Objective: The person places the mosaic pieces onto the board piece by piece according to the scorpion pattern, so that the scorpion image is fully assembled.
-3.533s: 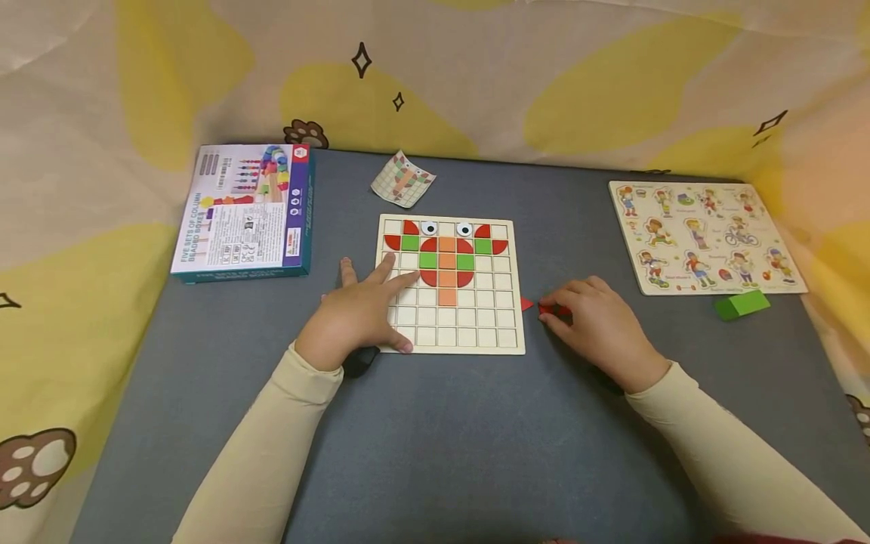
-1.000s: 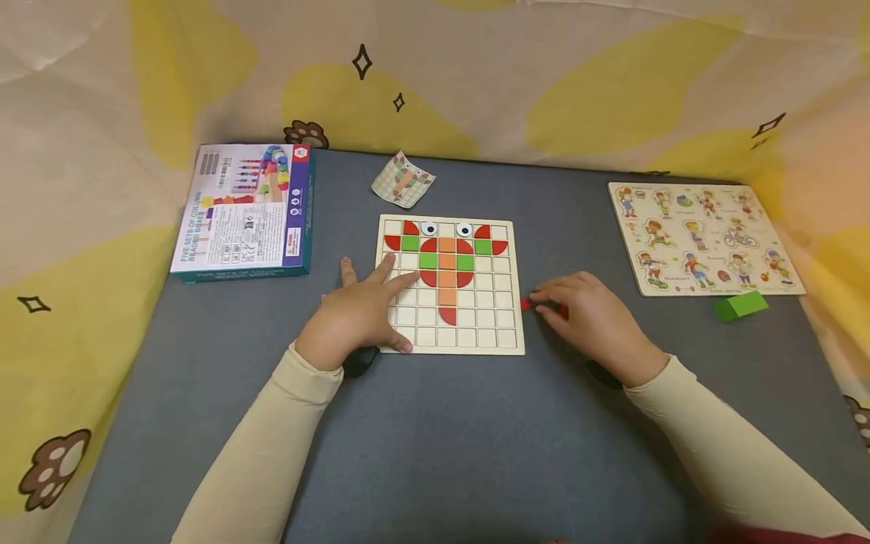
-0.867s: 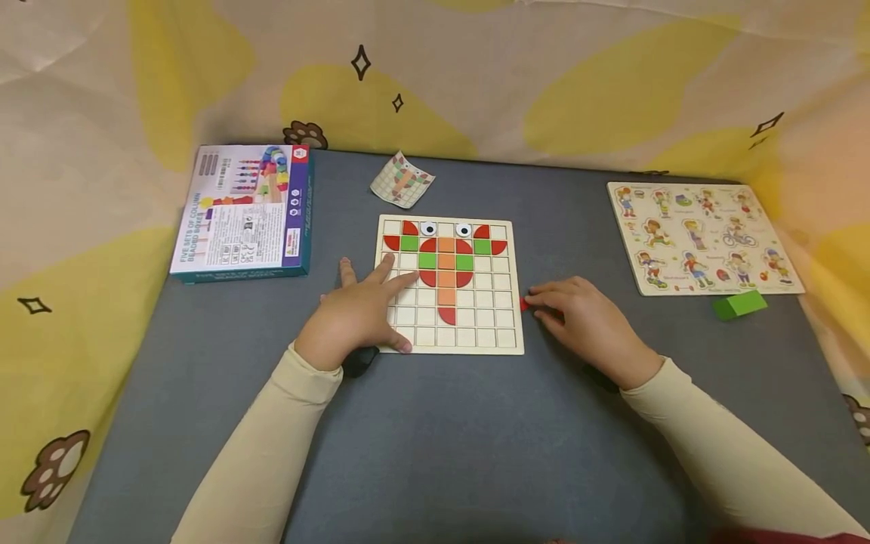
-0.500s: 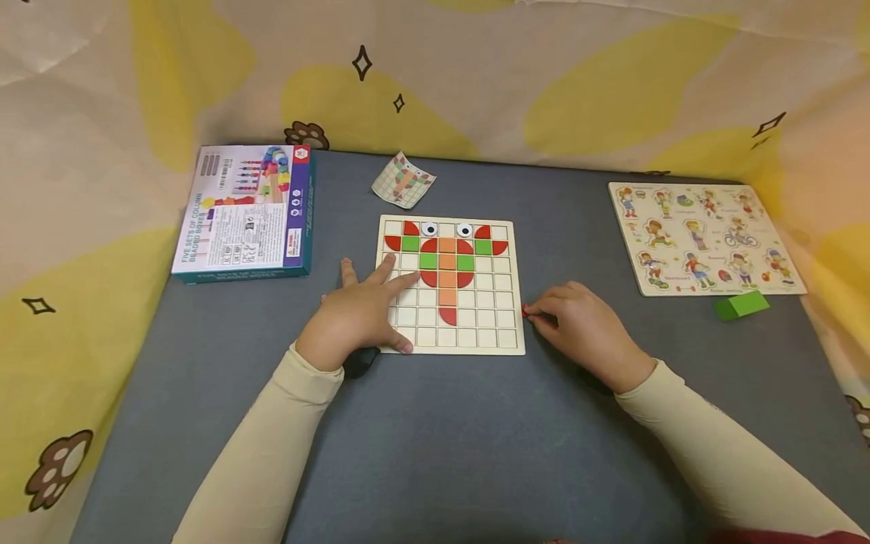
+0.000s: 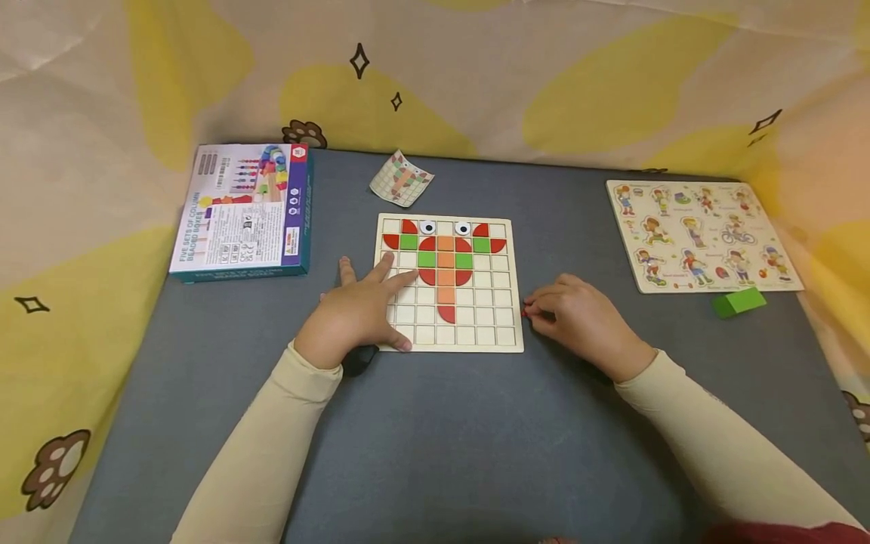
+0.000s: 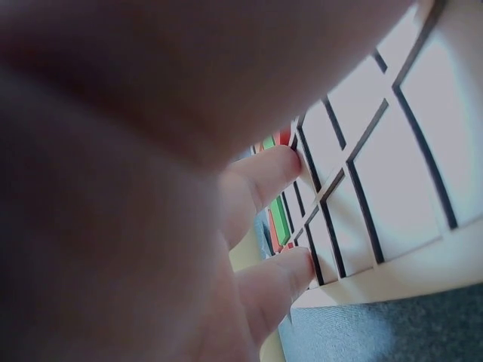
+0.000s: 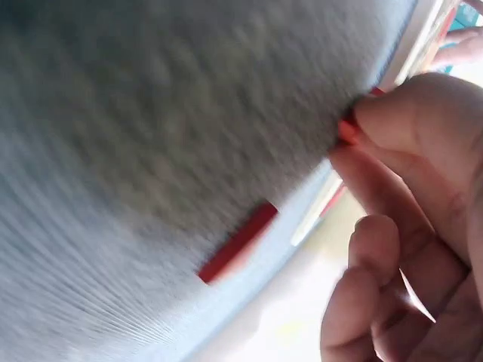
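Note:
A cream grid board (image 5: 484, 317) lies mid-table, set with red quarter-circles, green and orange squares and two round eyes. My left hand (image 5: 360, 310) rests spread over its left side, fingertips on the grid; the left wrist view shows two fingers (image 6: 275, 275) on the cells. Just off the board's right edge, my right hand (image 5: 581, 321) pinches a small red piece (image 7: 349, 130) between thumb and index finger, low over the table. A second red piece (image 7: 238, 241) lies on the cloth nearby, hidden under the right hand in the head view.
Behind the board lies a small pattern card (image 5: 402, 180). A boxed toy (image 5: 238, 219) stands at the back left. To the right are a figure puzzle board (image 5: 669, 227) and a green block (image 5: 739, 302). A patterned curtain (image 5: 476, 83) borders the table's back.
A red quarter-circle has appeared below the orange column since the oldest frame. My right hand has moved slightly left and now pinches the red piece by the board's edge. The left hand stays put.

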The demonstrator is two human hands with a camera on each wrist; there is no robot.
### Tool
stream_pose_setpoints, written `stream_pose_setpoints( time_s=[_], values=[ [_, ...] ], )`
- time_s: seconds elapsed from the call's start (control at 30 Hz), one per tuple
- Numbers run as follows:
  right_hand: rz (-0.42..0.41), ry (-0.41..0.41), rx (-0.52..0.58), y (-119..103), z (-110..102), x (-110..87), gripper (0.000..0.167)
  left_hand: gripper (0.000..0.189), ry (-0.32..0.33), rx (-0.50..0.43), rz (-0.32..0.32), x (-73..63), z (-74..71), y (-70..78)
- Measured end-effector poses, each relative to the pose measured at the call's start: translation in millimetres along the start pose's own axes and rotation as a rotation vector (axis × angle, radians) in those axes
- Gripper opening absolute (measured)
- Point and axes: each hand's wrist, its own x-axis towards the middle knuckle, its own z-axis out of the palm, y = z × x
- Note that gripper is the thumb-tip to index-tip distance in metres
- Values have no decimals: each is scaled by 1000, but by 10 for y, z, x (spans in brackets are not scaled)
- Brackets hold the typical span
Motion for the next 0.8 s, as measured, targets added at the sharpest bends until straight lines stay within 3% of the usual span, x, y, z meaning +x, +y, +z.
stream_pose_setpoints(
  time_s=[0.17, 0.33, 0.6, 0.8],
  values=[
    [29, 14, 14, 31, -102, 106, 11, 116, 3, -6, 1, -8, -7, 10],
    [35, 38, 46, -112, -124, 250, 9, 116, 2, -3, -4, -5, -9, 13],
    [-128, 15, 63, -489, 66, 487, 11, 115, -3, 6, -10, -3, -8, 8],
    [-217, 26, 25, -593, 160, 537, 12, 114, 1, 12, -13, 5, -5, 3]
  ],
)
